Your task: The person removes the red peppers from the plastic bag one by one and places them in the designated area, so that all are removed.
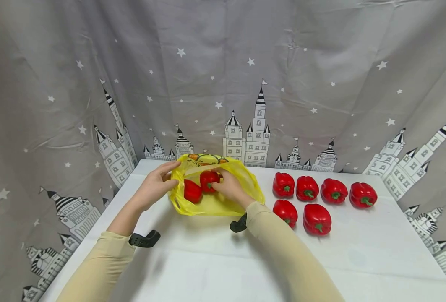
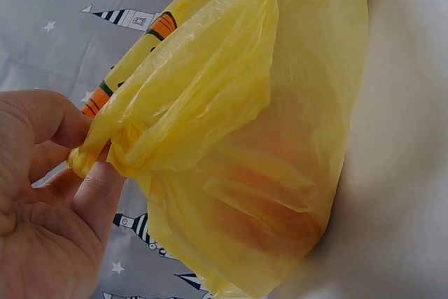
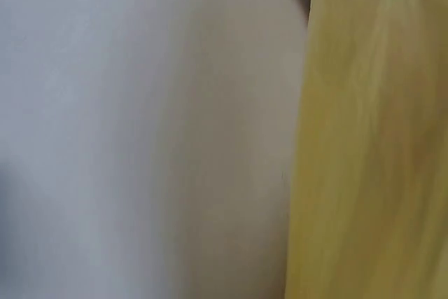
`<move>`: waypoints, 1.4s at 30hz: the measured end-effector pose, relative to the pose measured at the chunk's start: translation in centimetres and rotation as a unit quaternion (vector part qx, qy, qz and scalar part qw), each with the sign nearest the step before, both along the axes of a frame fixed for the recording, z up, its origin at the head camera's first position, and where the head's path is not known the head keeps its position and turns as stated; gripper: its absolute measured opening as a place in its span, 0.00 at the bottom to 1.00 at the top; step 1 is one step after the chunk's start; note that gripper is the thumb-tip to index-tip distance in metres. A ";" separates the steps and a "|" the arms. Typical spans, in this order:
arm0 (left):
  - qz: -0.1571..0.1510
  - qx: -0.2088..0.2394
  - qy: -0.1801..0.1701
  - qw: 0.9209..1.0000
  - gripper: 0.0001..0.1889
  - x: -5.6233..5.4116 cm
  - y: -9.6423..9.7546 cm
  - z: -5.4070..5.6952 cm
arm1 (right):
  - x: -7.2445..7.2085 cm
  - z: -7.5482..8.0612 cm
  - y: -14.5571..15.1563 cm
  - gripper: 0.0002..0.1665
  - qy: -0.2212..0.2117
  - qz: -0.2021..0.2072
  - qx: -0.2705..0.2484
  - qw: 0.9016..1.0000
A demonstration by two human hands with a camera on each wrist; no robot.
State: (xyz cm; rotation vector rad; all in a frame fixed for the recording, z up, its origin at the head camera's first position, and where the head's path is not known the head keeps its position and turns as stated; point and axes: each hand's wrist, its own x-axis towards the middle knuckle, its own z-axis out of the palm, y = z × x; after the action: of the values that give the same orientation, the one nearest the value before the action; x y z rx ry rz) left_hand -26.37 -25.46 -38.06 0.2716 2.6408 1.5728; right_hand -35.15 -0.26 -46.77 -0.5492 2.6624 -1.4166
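Observation:
A yellow plastic bag (image 1: 223, 206) lies on the white table with its mouth spread open towards me. My left hand (image 1: 155, 184) pinches the bag's left edge between thumb and fingers; the left wrist view shows the gathered plastic (image 2: 129, 146) there. Inside the mouth, my right hand (image 1: 228, 184) grips a red bell pepper (image 1: 208, 181). Beside it in the bag sits another red bell pepper (image 1: 192, 191). In the right wrist view only the bag's side (image 3: 371, 131) and the table show, and the right hand is hidden.
To the right of the bag, several red bell peppers (image 1: 334, 191) stand in two rows on the white table (image 1: 358, 251). The near-left pepper (image 1: 285, 212) of these is partly behind my right sleeve. A grey curtain (image 1: 223, 63) with castles and stars hangs behind the table.

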 end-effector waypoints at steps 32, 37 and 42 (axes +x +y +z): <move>-0.006 -0.004 0.003 1.000 0.34 0.1 0.1 0.0 | 2.1 0.2 3.3 0.48 -0.101 0.091 -0.066 0.989; -0.006 -0.004 0.003 1.000 0.34 0.1 0.0 -0.1 | 1.9 -0.1 3.3 0.51 -0.155 0.101 -0.082 0.979; -0.005 -0.003 0.003 1.000 0.34 0.2 0.0 -0.1 | 1.6 -0.4 3.2 0.52 -0.165 0.104 -0.084 0.977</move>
State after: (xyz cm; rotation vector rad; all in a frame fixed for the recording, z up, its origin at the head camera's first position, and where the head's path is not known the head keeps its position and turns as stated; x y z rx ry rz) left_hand -26.20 -25.44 -38.12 0.2898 2.6448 1.5633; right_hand -33.54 2.93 -47.18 -0.5330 2.1786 -1.5250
